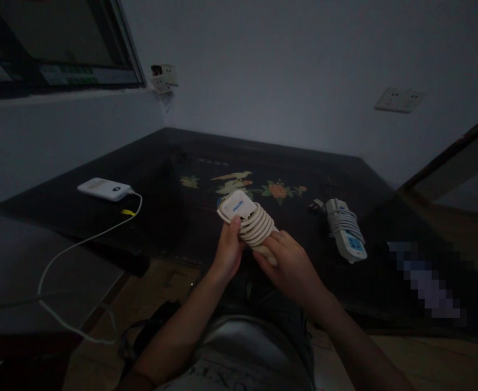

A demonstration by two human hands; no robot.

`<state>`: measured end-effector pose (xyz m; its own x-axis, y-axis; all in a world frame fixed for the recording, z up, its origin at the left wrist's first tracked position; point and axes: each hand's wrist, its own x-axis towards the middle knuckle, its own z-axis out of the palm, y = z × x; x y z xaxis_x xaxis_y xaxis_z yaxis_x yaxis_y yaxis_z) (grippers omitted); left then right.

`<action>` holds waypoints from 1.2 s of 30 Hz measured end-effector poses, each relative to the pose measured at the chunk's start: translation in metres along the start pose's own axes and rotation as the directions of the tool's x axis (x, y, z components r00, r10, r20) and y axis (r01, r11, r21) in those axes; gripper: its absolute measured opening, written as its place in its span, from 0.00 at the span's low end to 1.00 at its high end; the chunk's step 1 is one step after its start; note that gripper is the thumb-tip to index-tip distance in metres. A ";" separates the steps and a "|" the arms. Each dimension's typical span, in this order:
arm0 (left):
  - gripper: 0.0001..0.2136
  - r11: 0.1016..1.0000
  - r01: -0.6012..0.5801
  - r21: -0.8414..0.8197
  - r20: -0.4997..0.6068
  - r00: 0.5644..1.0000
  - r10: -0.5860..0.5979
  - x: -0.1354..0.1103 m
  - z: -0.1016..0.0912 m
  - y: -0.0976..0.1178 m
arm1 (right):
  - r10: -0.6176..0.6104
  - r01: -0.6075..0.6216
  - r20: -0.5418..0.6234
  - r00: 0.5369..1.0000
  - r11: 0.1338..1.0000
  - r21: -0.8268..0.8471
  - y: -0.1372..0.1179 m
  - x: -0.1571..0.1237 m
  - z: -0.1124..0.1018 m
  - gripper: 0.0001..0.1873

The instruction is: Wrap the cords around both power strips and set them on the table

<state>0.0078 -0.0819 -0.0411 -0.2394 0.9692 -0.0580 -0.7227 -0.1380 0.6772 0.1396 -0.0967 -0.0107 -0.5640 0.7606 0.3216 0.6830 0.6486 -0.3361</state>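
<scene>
I hold a white Philips power strip [243,213] with its cord wound around it, just above the near edge of a dark table [173,179]. My left hand [227,251] grips its left side, thumb on the top face. My right hand [291,266] is closed around the lower end, over the wound cord. Both hands are shut on the strip.
A second white power strip [346,234] with wound cord lies on the table to the right. A white power bank [104,189] with a white cable [71,247] sits at the left. Painted flowers [279,190] decorate the tabletop. Wall sockets [399,100] are behind.
</scene>
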 end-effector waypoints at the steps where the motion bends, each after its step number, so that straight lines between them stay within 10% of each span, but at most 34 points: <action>1: 0.21 1.000 -0.009 -0.003 -0.002 1.000 0.009 0.000 0.000 0.001 | -0.036 0.036 -0.013 0.999 0.999 0.038 0.000 0.000 -0.001 0.08; 15: 0.25 1.000 0.010 0.009 0.013 1.000 -0.010 0.001 0.007 0.002 | -0.036 0.073 -0.091 0.995 0.894 0.442 0.002 -0.003 -0.008 0.07; 23: 0.24 1.000 0.006 -0.023 0.060 0.998 -0.004 0.008 0.001 0.000 | -0.080 0.109 -0.094 0.992 0.927 0.360 0.003 -0.001 -0.012 0.06; 30: 0.19 0.989 0.149 -0.004 0.064 0.987 -0.149 0.021 0.010 -0.005 | 0.106 -0.065 -0.332 0.937 0.989 0.133 0.013 -0.008 -0.003 0.05; 36: 0.14 0.937 0.336 0.091 0.065 0.937 -0.343 0.044 0.027 -0.027 | 0.359 -0.232 -0.339 0.870 0.903 0.360 0.040 -0.025 0.007 0.21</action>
<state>0.0341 -0.0296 -0.0418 0.0656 0.9689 -0.2386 -0.6993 0.2153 0.6817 0.1773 -0.0898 -0.0386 -0.0883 0.8841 0.4590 0.5810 0.4200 -0.6971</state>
